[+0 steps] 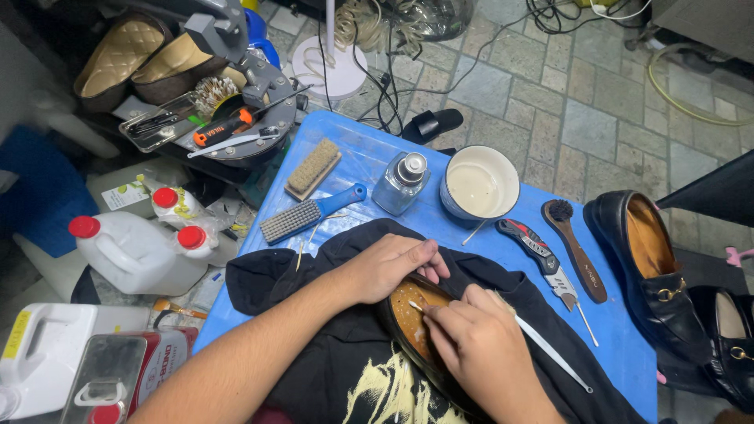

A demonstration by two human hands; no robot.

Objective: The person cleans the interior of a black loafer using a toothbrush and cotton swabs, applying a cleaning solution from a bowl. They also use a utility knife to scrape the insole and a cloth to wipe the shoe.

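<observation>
The shoe (408, 318) is mostly hidden under both hands (its toe buried in black cloth (345, 345)).
</observation>
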